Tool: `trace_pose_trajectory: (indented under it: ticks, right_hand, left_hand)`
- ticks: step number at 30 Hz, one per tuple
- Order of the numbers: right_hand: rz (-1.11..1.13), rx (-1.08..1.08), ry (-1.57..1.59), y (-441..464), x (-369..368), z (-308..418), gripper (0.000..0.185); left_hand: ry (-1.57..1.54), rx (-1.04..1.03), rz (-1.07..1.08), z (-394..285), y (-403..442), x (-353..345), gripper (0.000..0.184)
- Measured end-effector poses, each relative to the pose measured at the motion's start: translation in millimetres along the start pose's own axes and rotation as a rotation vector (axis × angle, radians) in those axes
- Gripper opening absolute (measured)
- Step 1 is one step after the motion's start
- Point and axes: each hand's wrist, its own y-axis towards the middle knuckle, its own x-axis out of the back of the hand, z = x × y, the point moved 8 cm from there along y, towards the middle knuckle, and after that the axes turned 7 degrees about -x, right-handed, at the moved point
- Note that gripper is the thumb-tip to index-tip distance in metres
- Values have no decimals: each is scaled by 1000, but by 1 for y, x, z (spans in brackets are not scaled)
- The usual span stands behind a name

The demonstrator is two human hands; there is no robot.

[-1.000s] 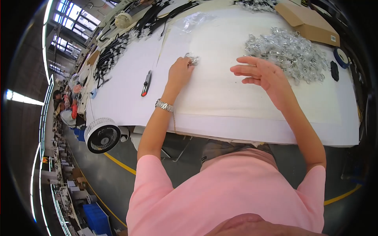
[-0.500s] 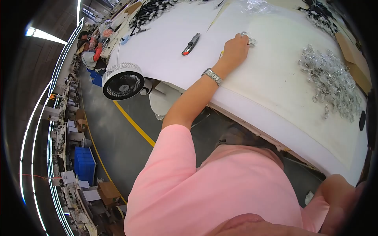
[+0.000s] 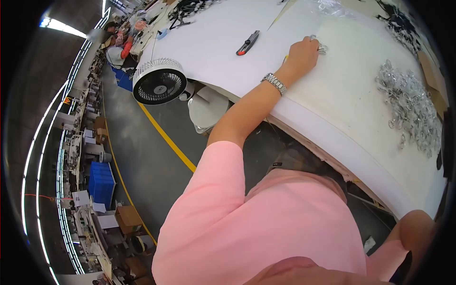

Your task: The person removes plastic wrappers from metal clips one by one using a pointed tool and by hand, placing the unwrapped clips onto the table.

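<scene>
My left hand [image 3: 304,56], with a metal watch [image 3: 274,83] on the wrist, rests on the white table [image 3: 327,102]. Its fingers are closed around some small clear and metal clips [image 3: 322,48] that stick out past the fingertips. A utility knife [image 3: 248,43] with a red end lies to the left of that hand. To the right is a large pile of clear-wrapped metal clips [image 3: 413,109]. My right hand is out of view; only the bent right arm shows at the lower right edge.
A round white fan [image 3: 160,83] stands at the table's left edge. Black cords [image 3: 187,10] lie at the far side, with clear plastic [image 3: 332,7] beyond my left hand. A cardboard box [image 3: 432,85] is at the right. People sit far left, and a blue crate [image 3: 101,183] is on the floor.
The view has turned left, so the table appears shifted right and tilted. My right hand has gone from above the table to out of view. My left hand stays closed at the small clips.
</scene>
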Motion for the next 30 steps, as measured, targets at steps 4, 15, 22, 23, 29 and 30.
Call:
trace_pose_trajectory:
  ticks: [4,15,22,23,29,30]
  right_hand:
    - [-40,46,-32,-3,10,5,57]
    - [-185,552,39,-29,14,102,42]
    - [-248,886,8,-69,0,161,33]
    - [-278,894,19,-73,0,163,32]
    - [-331,963,14,-71,-2,164,24]
    - [-342,976,10,-72,-1,162,22]
  left_hand:
    - [-60,30,-7,-3,-7,4,12]
    - [-98,-35,1,-10,-4,11,10]
    - [-148,-35,28,-13,6,-2,9]
    - [-128,-44,35,-16,4,2,9]
    - [-161,-2,49,-7,-3,4,11]
    - [-167,28,75,-10,0,2,11]
